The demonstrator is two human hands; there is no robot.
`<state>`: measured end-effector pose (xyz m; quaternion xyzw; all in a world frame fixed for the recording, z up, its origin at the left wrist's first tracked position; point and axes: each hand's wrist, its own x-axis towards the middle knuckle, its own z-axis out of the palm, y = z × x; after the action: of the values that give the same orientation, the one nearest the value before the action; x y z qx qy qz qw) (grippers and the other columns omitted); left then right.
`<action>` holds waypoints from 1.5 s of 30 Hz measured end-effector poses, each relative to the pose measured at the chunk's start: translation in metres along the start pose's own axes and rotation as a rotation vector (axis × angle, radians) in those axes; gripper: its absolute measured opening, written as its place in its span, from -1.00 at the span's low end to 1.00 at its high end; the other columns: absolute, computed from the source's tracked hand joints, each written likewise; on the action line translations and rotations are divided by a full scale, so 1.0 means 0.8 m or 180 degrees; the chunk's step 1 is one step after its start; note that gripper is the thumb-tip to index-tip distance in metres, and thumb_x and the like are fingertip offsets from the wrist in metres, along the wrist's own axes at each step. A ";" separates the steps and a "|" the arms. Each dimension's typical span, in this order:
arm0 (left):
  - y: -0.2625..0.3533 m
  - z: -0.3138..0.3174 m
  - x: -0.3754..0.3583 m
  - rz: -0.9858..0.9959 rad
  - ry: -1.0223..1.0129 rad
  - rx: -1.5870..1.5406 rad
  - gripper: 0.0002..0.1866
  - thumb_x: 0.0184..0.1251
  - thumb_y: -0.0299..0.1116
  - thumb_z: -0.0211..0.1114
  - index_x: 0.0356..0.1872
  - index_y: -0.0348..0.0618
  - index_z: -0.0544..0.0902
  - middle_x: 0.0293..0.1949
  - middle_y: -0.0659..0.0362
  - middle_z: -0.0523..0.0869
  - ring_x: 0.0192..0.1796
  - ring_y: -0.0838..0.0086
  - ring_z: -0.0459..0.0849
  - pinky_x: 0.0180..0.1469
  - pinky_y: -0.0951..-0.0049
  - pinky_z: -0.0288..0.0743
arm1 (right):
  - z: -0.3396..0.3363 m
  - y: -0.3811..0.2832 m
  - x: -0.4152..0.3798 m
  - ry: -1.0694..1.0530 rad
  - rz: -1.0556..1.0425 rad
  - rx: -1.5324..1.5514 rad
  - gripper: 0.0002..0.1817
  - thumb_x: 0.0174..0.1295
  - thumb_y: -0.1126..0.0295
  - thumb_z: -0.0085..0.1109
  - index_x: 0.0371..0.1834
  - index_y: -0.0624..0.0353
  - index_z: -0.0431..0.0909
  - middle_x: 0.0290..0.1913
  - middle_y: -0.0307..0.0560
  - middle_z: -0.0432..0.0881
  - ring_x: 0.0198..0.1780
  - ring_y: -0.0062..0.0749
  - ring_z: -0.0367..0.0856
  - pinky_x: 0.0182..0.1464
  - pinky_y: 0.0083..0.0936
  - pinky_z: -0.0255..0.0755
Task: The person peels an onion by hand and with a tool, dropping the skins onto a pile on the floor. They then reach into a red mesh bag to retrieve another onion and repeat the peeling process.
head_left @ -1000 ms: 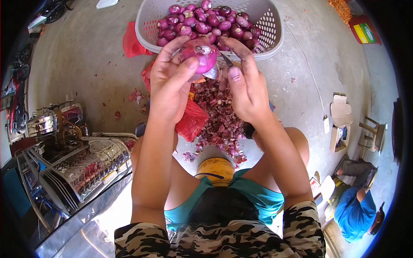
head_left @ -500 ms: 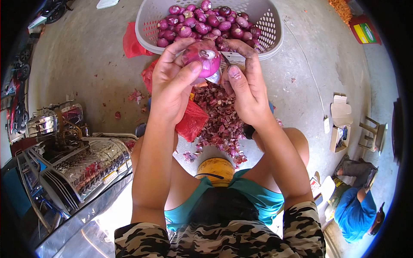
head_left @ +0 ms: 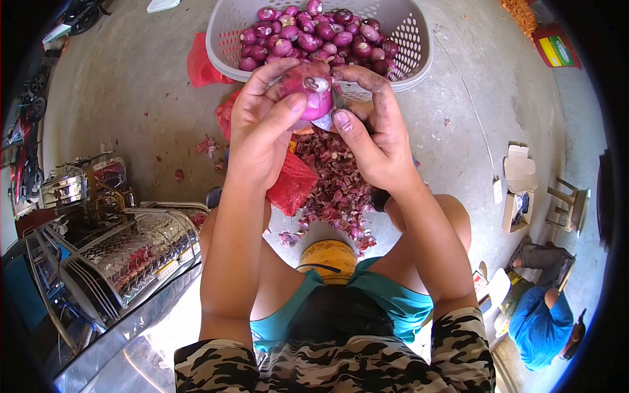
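Observation:
My left hand is closed around a large purple onion, its thumb pressed along the near side. A pale cut end shows on top of the onion. My right hand grips a small knife, whose silvery blade shows under the onion; most of the handle is hidden in the fingers. The right fingertips and thumb are right beside the onion. Below my hands lies a heap of onion skins on the floor, with a red mesh bag at its left.
Beyond my hands stands a grey perforated basket of purple onions. A yellow bucket is between my legs. Metal-framed equipment stands at left. At right are an open cardboard box and a person in blue.
My right hand has shifted slightly left, its thumb and fingers now closer against the onion with the knife. The left hand and onion have hardly moved.

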<state>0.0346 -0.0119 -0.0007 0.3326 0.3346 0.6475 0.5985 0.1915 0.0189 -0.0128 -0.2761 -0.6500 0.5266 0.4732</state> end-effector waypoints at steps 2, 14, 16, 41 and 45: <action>-0.001 -0.001 0.000 -0.0014 0.0011 0.0001 -0.50 0.25 -0.38 0.23 0.20 -0.25 0.35 0.06 0.06 0.56 0.09 0.40 0.56 0.14 0.36 0.44 | 0.000 0.000 0.000 -0.0001 0.0030 0.0060 -0.54 0.27 0.43 0.09 0.19 0.35 0.24 0.07 0.05 0.51 -0.13 -0.44 0.65 -0.04 -0.54 0.44; 0.000 0.003 0.003 0.0042 0.0128 -0.0272 -0.58 0.24 -0.47 0.22 0.13 -0.29 0.40 0.01 -0.04 0.60 -0.08 0.42 0.67 -0.17 0.51 0.65 | -0.002 -0.003 0.000 -0.0146 0.0137 0.0132 -0.58 0.25 0.46 0.11 0.16 0.31 0.29 0.04 0.03 0.53 -0.05 -0.37 0.62 0.02 -0.50 0.42; 0.000 0.003 0.003 0.0031 0.0142 -0.0265 -0.57 0.24 -0.47 0.22 0.13 -0.29 0.40 0.00 -0.04 0.61 -0.08 0.42 0.67 -0.17 0.51 0.65 | -0.003 -0.001 0.000 -0.0137 0.0115 0.0016 -0.58 0.25 0.45 0.11 0.15 0.29 0.30 0.02 0.05 0.55 -0.04 -0.31 0.63 0.02 -0.48 0.43; 0.003 0.002 0.002 -0.0207 0.0001 -0.0116 -0.46 0.29 -0.31 0.19 0.24 -0.33 0.30 0.08 0.03 0.54 0.12 0.37 0.53 0.19 0.30 0.39 | -0.006 -0.012 -0.002 -0.0080 0.0763 0.0667 -0.60 0.30 0.47 0.05 0.18 0.30 0.25 -0.05 -0.09 0.51 -0.28 -0.61 0.55 -0.15 -0.65 0.42; 0.003 0.004 0.003 -0.0172 0.0118 -0.0104 -0.46 0.32 -0.28 0.17 0.25 -0.32 0.29 0.10 0.04 0.53 0.13 0.37 0.52 0.19 0.30 0.39 | -0.008 -0.007 -0.003 -0.0295 0.0128 -0.0016 -0.50 0.24 0.43 0.12 0.22 0.30 0.22 0.06 0.02 0.49 -0.23 -0.40 0.64 -0.14 -0.58 0.45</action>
<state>0.0363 -0.0094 0.0030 0.3016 0.3439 0.6425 0.6148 0.1991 0.0181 -0.0080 -0.2657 -0.6668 0.5466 0.4312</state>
